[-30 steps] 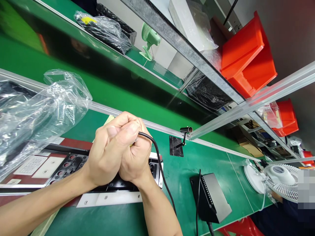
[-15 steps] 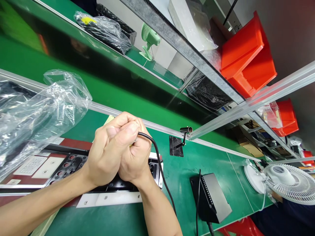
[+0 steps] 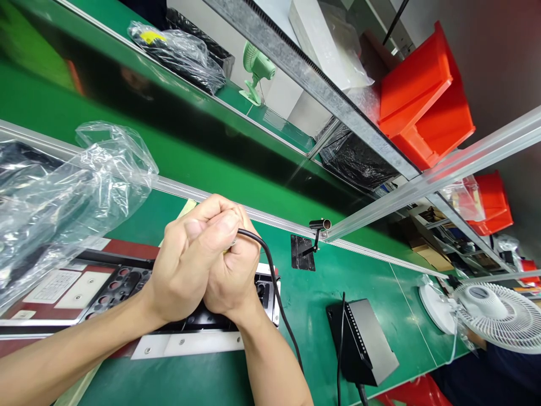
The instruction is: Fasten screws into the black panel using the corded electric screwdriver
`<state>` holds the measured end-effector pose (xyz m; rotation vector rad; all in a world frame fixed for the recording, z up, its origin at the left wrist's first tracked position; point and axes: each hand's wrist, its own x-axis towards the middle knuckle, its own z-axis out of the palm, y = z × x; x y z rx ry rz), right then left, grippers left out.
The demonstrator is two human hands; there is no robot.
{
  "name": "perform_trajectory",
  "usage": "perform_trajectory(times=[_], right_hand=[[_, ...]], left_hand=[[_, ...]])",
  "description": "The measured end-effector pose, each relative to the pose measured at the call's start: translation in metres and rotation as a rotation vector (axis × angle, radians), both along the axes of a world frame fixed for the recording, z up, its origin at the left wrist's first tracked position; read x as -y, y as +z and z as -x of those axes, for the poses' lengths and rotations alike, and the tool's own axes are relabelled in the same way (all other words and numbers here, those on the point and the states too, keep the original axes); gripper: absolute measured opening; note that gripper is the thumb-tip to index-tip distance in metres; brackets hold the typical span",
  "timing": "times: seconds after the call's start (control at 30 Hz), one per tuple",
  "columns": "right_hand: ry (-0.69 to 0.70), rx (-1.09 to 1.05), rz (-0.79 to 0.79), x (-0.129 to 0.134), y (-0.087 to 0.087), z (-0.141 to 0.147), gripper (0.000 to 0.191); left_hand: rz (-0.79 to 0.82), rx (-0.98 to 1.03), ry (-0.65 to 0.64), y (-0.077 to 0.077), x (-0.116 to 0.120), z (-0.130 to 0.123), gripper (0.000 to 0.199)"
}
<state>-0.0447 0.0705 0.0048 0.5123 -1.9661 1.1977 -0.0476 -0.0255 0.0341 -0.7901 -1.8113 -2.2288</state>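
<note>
My left hand [image 3: 186,268] and my right hand [image 3: 234,276] are closed tightly together, fingers wrapped round a tool with a black cord. Hardly any of the tool's body shows; only a small pale bit peeks out between my thumbs. From the top of my grip the black cord [image 3: 267,251] bends over to the right and runs down past my right forearm. Beneath my hands lies a long fixture with a black part [image 3: 211,322] in it, edged by a white strip [image 3: 181,341] with screws. My hands hide the middle of the fixture.
Clear plastic bags [image 3: 105,169] cover the left end of the bench [image 3: 308,316]. To the right are a small stand with a black tube [image 3: 319,224], a black box [image 3: 359,338] and a white fan [image 3: 482,316]. Red bins [image 3: 426,101] sit on the shelf above. A person's dark sleeve [image 3: 486,372] shows at lower right.
</note>
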Motion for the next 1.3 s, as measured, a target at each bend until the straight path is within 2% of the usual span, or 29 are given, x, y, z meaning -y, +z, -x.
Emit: perform_trajectory(times=[0.2, 0.6, 0.83, 1.3], right_hand=[[0.006, 0.112, -0.002, 0.0001, -0.0002, -0.0036, 0.03], [0.044, 0.03, 0.035, 0.0005, -0.0001, -0.0019, 0.028], [0.043, -0.054, 0.06, 0.0014, 0.0027, -0.0009, 0.034], [0.04, 0.0, 0.033, 0.0006, 0.0021, -0.0015, 0.027]], left_hand=[[-0.003, 0.006, -0.002, 0.0012, 0.0004, -0.0007, 0.039], [0.007, 0.063, -0.019, -0.0032, 0.0005, -0.0008, 0.038], [-0.015, 0.074, -0.035, -0.0017, -0.0011, -0.0005, 0.039], [-0.034, 0.075, -0.05, -0.0019, -0.0004, -0.0018, 0.041]])
